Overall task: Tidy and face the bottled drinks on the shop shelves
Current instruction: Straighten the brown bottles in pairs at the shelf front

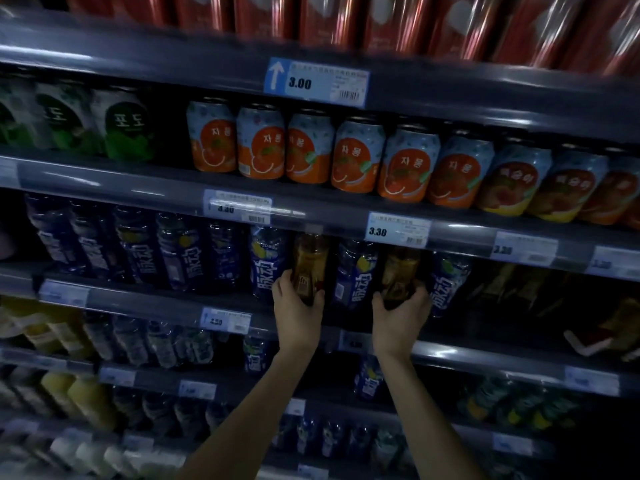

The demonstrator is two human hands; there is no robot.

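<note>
Two amber-brown drink bottles stand among dark blue bottles on the third shelf down. My left hand (297, 308) is wrapped around the lower part of the left amber bottle (309, 258). My right hand (401, 315) grips the base of the right amber bottle (400, 268). A blue bottle (355, 271) with white lettering stands between the two amber ones, and more blue bottles (266, 261) flank them on both sides. Both forearms reach up from the bottom of the view.
Above is a row of orange and blue cans (360, 155), green cans (128, 124) to their left, red cans (329, 19) on top. Price tags (398, 232) line the shelf edges. Lower shelves hold yellow juice bottles (86, 400) and more blue bottles (369, 377).
</note>
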